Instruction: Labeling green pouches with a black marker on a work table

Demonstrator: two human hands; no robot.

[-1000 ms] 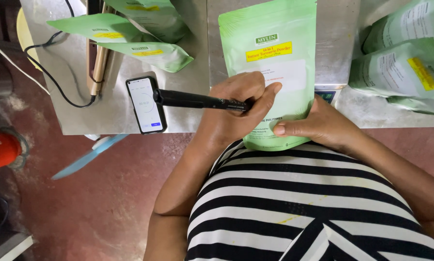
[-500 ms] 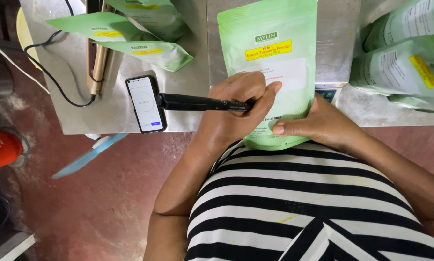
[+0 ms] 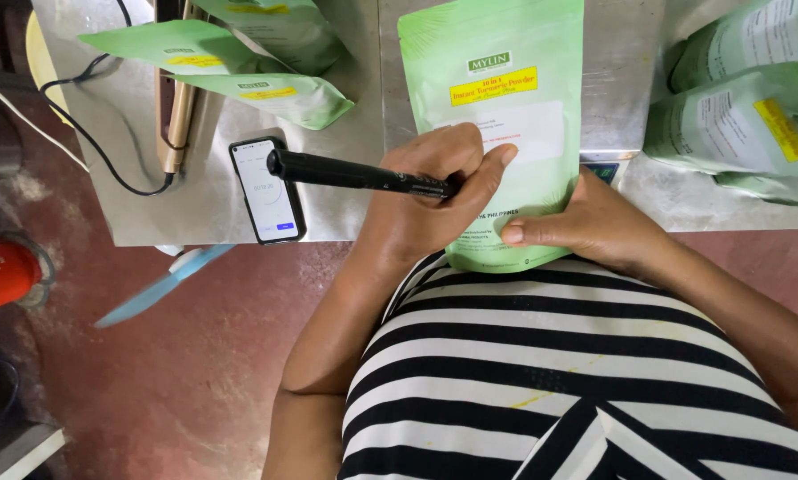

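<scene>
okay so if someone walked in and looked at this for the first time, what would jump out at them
Most striking is the big light green pouch lying flat on the metal table, right in front of the person. Their left hand grips a black marker over its white label patch, while the right hand pins down the pouch's lower edge. A phone with a lit screen lies just left of the marker.
</scene>
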